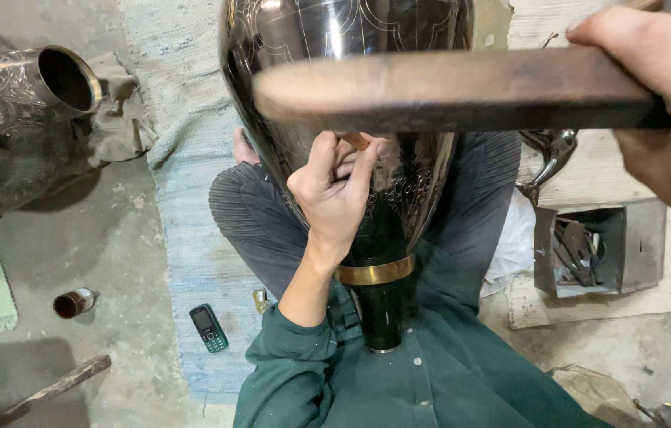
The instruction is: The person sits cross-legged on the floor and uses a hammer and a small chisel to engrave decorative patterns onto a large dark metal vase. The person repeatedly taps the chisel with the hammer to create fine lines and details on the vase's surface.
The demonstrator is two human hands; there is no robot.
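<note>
A large dark metal vase (399, 198) with engraved patterns and a brass band lies on my lap, its narrow end toward me. My left hand (334, 194) presses against its side, fingers closed on a small chisel-like tool (355, 141). My right hand (664, 103), close to the camera at the upper right, grips a dark wooden mallet or stick (446, 89) held across in front of the vase.
Another engraved metal vessel (11, 111) lies at the left on the concrete floor. A mobile phone (208, 327) rests on a light blue mat (185, 198). A small tin (72, 302), a metal box of tools (593, 247) and a wooden stick (46, 390) are nearby.
</note>
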